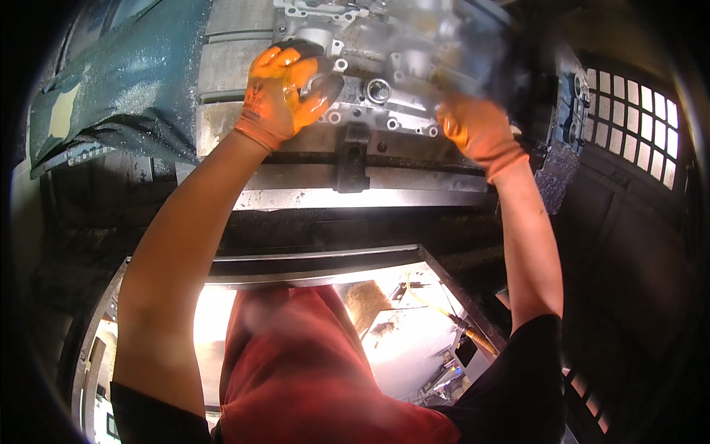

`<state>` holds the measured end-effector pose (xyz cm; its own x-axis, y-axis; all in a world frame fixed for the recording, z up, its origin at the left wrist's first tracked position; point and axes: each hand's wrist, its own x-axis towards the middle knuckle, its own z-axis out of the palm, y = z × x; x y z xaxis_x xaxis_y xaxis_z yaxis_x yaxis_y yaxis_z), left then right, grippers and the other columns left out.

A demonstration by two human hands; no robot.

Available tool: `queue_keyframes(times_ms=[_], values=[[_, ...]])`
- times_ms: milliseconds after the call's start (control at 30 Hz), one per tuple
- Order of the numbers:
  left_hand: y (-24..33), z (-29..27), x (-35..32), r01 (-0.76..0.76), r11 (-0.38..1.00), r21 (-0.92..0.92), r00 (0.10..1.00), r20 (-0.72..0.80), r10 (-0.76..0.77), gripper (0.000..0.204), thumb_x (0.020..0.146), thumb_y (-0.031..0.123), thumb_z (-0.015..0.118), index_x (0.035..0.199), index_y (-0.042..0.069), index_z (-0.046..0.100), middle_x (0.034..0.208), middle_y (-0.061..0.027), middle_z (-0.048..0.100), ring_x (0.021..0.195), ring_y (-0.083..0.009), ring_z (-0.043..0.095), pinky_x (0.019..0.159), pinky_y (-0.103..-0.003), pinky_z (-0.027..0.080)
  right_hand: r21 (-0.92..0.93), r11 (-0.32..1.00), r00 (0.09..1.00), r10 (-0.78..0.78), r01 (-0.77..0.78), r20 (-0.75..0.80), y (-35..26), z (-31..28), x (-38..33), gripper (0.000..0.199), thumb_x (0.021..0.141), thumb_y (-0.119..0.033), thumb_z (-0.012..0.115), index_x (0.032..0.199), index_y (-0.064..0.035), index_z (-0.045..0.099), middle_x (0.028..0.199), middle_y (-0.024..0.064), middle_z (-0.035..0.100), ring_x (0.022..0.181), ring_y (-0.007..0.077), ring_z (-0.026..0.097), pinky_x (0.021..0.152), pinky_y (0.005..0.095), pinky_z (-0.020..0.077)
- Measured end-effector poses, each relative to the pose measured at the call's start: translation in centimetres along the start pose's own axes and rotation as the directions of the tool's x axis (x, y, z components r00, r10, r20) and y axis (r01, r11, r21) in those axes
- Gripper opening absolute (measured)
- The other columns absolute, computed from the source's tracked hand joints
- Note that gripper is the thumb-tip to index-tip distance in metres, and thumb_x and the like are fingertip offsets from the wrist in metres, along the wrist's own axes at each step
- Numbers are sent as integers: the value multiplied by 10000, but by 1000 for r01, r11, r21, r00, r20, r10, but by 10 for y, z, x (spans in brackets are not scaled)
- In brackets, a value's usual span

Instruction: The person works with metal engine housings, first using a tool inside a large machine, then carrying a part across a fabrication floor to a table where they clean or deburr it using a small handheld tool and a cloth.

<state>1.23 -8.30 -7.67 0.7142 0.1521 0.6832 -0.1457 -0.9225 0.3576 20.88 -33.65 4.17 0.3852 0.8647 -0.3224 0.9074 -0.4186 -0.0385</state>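
Note:
A silvery metal casting (399, 117) with several round bores and bolt holes lies on the machine bed at the top. My left hand (285, 96), in a wet orange glove with dark fingertips, is closed on the casting's left part, thumb toward the right. At the casting's right side is my right hand (479, 135), also in an orange glove. Its fingers look curled in, but blur hides what they hold, if anything. A dark clamp block (353, 157) stands at the casting's near edge, between my hands.
Slotted metal table (235, 66) lies left of the casting, beside a wet green cover (126, 96). A dark blurred machine part (525, 66) hangs at upper right, near a grid window (636, 122). Below, a frame edge (333, 255) crosses before my body; a yellow hose (477, 337) hangs beyond.

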Motion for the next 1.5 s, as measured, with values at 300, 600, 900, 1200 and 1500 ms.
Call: queue_keyframes(times_ms=[300, 600, 900, 1200, 1500], values=[[8, -8, 2, 157, 988, -11, 987, 36, -156, 295, 729, 342, 761, 905, 113, 699, 881, -67, 680, 836, -270, 632, 951, -385, 430, -23, 984, 978, 174, -178, -117, -29, 22, -12, 289, 900, -362, 586, 833, -104, 696, 745, 135, 677, 713, 367, 647, 635, 449, 521], [12, -14, 10, 206, 974, -95, 969, 158, -190, 260, 685, 303, 737, 898, 154, 741, 975, -38, 699, 906, -280, 621, 942, -418, 436, 256, 916, 939, 337, -309, -73, -40, 31, -33, 300, 858, -396, 628, 854, -107, 705, 813, 154, 684, 767, 351, 664, 676, 455, 520], [18, -37, 31, 341, 932, -121, 924, 223, -309, 247, 605, 231, 714, 814, 102, 692, 924, -96, 646, 844, -317, 594, 796, -398, 481, 221, 911, 923, 374, -348, -89, 22, -38, 83, 292, 899, -377, 569, 957, -138, 728, 882, 157, 696, 838, 381, 648, 728, 435, 515], [10, -30, 21, 328, 935, -139, 934, 195, -299, 353, 539, 265, 690, 865, 130, 691, 959, -83, 629, 858, -314, 576, 750, -408, 458, 333, 907, 966, 233, -258, 114, 45, -32, 121, 307, 881, -383, 590, 962, -129, 743, 940, 110, 713, 884, 340, 657, 758, 413, 516], [16, -33, 33, 290, 950, -119, 945, 189, -265, 270, 593, 200, 718, 836, 84, 690, 967, -97, 642, 907, -324, 597, 787, -413, 472, 302, 883, 913, 400, -359, -83, 16, 0, 106, 358, 880, -419, 552, 984, -140, 750, 947, 152, 710, 924, 352, 667, 775, 404, 520]])
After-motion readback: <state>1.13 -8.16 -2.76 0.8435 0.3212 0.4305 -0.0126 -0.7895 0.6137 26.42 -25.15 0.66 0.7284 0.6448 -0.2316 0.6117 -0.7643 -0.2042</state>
